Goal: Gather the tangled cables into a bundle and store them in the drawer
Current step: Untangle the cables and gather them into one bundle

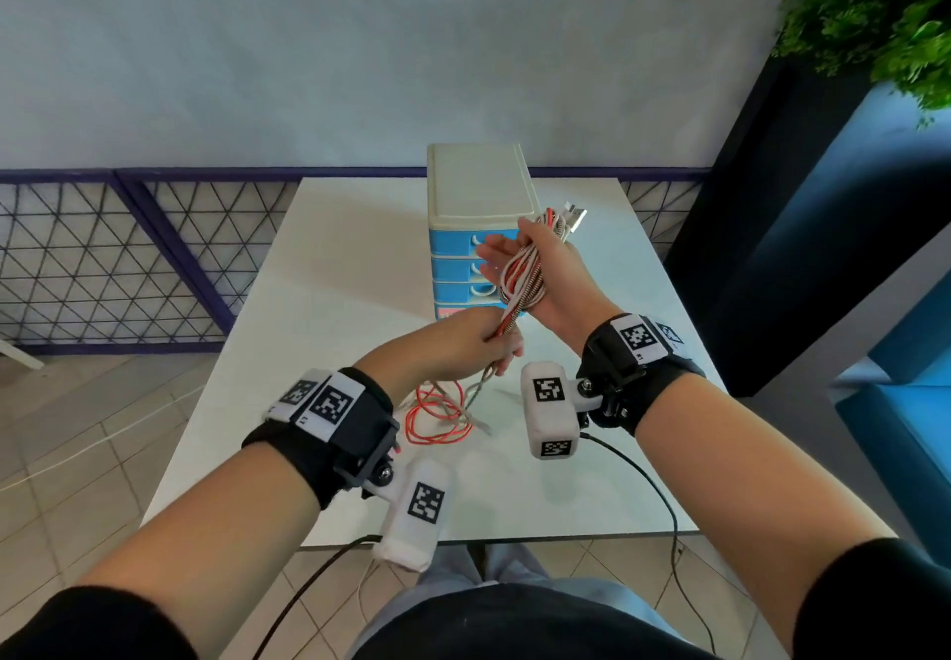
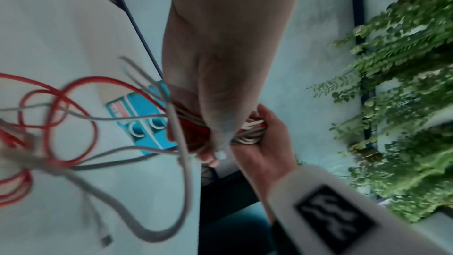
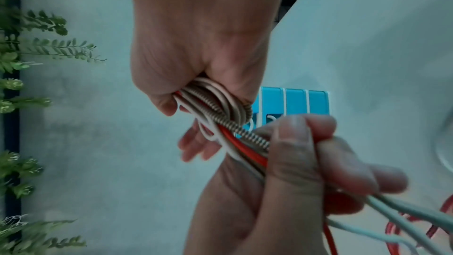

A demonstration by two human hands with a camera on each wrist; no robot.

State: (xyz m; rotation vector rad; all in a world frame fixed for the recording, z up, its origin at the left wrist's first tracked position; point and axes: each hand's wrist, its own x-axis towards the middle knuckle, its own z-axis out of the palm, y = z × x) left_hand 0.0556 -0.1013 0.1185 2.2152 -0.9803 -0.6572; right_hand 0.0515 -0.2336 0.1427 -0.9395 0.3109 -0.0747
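A tangle of red, white and grey cables [image 1: 522, 278] is wound in loops round my right hand [image 1: 563, 273], which is raised in front of the drawer unit [image 1: 478, 185]. Its fingers point left and straight, and plug ends stick up beside the thumb. Just below, my left hand [image 1: 489, 345] grips the strands leaving the coil. In the right wrist view the left hand's fingers [image 3: 306, 152] pinch a spring-wrapped strand and a red one coming off the coil [image 3: 220, 104]. Loose red and grey loops [image 1: 437, 417] trail onto the white table [image 1: 334, 247]. All the blue drawers look closed.
The drawer unit stands at the table's far middle, with a cream top and several blue drawers [image 2: 144, 123]. A purple lattice fence [image 1: 128, 258] runs behind the table. A dark planter with green foliage [image 1: 875, 5] and blue seating are at the right. Black wrist-camera cords hang off the near edge.
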